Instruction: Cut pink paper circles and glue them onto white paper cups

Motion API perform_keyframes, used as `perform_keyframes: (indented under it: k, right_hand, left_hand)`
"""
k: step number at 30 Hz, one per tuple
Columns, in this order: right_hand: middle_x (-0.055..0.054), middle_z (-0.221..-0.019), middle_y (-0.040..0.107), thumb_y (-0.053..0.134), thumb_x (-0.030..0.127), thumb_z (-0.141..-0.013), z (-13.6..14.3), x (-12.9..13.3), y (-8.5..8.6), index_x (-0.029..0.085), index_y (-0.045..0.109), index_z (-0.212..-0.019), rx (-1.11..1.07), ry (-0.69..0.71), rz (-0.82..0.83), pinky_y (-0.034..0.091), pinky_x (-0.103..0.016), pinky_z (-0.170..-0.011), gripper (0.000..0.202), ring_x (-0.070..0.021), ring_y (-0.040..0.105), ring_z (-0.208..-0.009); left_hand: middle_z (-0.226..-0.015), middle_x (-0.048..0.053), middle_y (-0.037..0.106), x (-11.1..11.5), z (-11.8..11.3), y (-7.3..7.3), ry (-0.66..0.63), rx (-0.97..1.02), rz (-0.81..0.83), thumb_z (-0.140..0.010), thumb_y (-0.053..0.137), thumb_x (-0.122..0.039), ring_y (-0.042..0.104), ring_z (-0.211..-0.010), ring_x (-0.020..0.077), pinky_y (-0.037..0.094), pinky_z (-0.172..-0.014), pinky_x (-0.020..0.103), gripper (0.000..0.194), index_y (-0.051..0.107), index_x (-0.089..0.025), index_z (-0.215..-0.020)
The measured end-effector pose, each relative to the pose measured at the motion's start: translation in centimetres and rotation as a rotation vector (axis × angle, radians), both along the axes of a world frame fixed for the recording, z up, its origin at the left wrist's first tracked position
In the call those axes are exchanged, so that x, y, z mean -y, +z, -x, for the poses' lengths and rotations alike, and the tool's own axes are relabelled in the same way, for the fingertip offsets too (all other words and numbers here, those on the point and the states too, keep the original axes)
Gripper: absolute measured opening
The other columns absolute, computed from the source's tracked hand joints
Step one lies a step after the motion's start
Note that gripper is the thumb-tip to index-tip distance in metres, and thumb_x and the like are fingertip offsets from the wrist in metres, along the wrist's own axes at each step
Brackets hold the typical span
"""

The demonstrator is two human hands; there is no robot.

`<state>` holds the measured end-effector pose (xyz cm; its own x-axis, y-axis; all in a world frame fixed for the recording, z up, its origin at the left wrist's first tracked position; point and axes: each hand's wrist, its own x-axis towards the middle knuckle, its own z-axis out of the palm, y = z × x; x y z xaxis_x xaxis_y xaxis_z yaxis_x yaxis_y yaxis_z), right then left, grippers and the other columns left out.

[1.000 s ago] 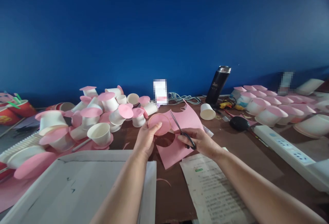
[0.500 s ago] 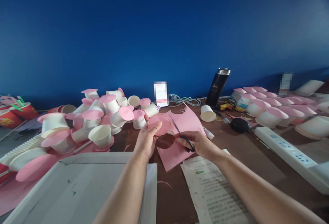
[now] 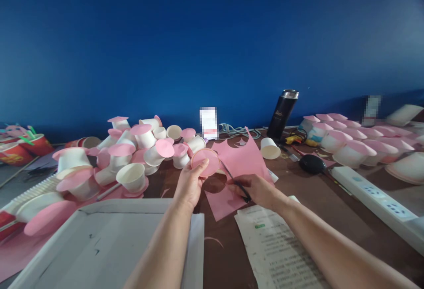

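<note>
Between the thumb and fingers of my left hand (image 3: 191, 184) is a round pink paper disc (image 3: 208, 161) with a darker rim, held up above the table. My right hand (image 3: 256, 188) is closed around the black handles of a pair of scissors (image 3: 227, 167). Their blades point up and left, next to the disc's right edge. Beneath and behind both hands spreads a pink paper sheet (image 3: 247, 156) with curved pieces cut out of it. Whether the blades are biting into paper I cannot tell.
Paper cups with pink discs (image 3: 142, 135) crowd the left; more stand in rows on the right (image 3: 356, 147). A black thermos (image 3: 281, 114), a loose white cup (image 3: 270, 148), a computer mouse (image 3: 312, 164) and a power strip (image 3: 374, 196) lie rightward. A white board (image 3: 126, 245) and printed sheet (image 3: 278, 245) are nearest me.
The scissors have turned slightly, so their handles show less under my right hand. My left hand keeps the disc in nearly the same place. The whole view has shifted a little.
</note>
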<state>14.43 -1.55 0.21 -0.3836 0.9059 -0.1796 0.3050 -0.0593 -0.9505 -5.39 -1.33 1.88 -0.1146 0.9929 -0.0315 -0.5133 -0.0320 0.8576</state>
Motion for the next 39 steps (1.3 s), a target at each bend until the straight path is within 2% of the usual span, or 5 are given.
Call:
perform_keyframes:
  k: [5,10,19,27,39]
  right_hand:
    - [0.001,-0.061,0.053,0.073,0.049,-0.068,0.4,0.5,0.5,0.014,0.071,-0.092,-0.064,0.113,0.037,0.035,-0.022,-0.048,0.043,-0.0084,0.041,-0.054]
    - [0.000,-0.059,0.056,0.066,0.045,-0.075,0.0,0.9,0.3,0.017,0.071,-0.072,0.081,0.201,-0.126,0.036,-0.024,-0.050,0.029,-0.0115,0.045,-0.055]
    - [0.000,-0.066,0.062,0.061,0.039,-0.077,-0.3,1.0,1.3,0.021,0.072,-0.093,0.276,0.206,-0.281,0.035,-0.022,-0.052,0.026,-0.0117,0.049,-0.056]
    - [0.001,-0.057,0.056,0.062,0.047,-0.078,-1.3,-0.7,-0.2,0.017,0.069,-0.103,0.349,-0.029,-0.324,0.032,-0.022,-0.048,0.039,-0.0115,0.046,-0.052]
    - [0.001,-0.061,0.059,0.068,0.047,-0.075,-1.5,-1.7,-0.2,0.013,0.056,-0.120,-0.046,-0.319,-0.180,0.041,-0.025,-0.053,0.057,-0.0130,0.054,-0.056]
  left_hand:
    - [-0.085,0.005,0.069,-0.1,0.0,-0.2,0.006,0.016,0.011,-0.059,0.081,-0.031,0.064,-0.074,0.0145,0.045,-0.062,0.023,0.045,0.066,-0.014,-0.097]
    - [-0.090,0.005,0.069,0.0,-0.2,-0.2,-0.005,0.007,0.021,-0.064,0.079,-0.029,0.063,-0.081,0.0146,0.046,-0.066,0.022,0.037,0.067,-0.015,-0.096]
    - [-0.095,0.007,0.068,0.1,-0.5,-0.2,-0.008,0.024,0.037,-0.064,0.079,-0.028,0.063,-0.085,0.0164,0.049,-0.072,0.025,0.042,0.065,-0.014,-0.102]
    - [-0.086,0.005,0.066,0.0,-0.6,-0.7,0.014,-0.010,0.074,-0.064,0.079,-0.030,0.058,-0.071,0.0112,0.042,-0.056,0.018,0.038,0.066,-0.013,-0.095]
    - [-0.087,0.005,0.066,-0.2,-1.0,-1.0,0.049,-0.037,0.135,-0.062,0.079,-0.029,0.058,-0.070,0.0116,0.044,-0.056,0.020,0.040,0.067,-0.013,-0.096]
